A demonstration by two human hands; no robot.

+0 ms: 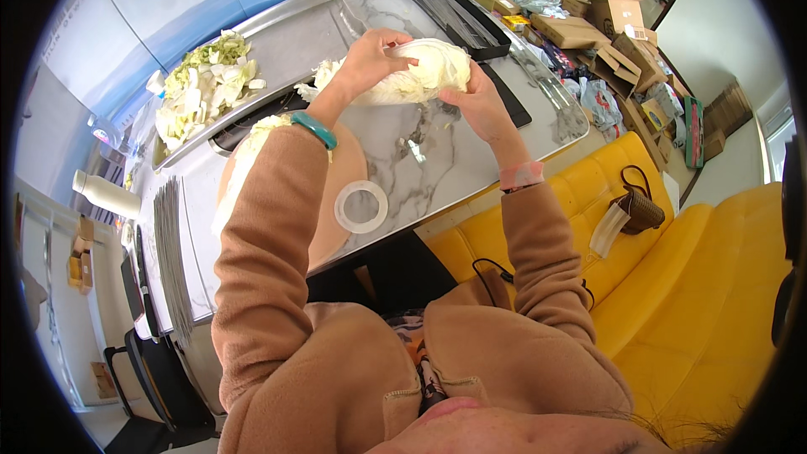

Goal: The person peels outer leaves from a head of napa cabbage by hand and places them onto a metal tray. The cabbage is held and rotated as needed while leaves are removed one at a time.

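Observation:
A pale napa cabbage piece point(403, 83) is held above the marble-patterned table point(435, 157). My left hand point(372, 62) grips its upper left side, thumb and fingers spread over the leaves. At the stem end on the right, my right hand point(477, 101) holds it with the thumb in front. Cut cabbage leaves point(211, 91) lie heaped at the left end of a metal tray point(296, 28). More cabbage point(243, 167) rests on a round tan board point(347, 145), partly hidden by my left sleeve.
A white ring point(360, 207) overlaps the board's edge. Thin metal skewers point(171, 252) lie at the left; others fill a black tray point(454, 16) at the back. A white bottle point(107, 194) stands left. A yellow sofa point(605, 202) and cardboard boxes point(570, 31) are to the right.

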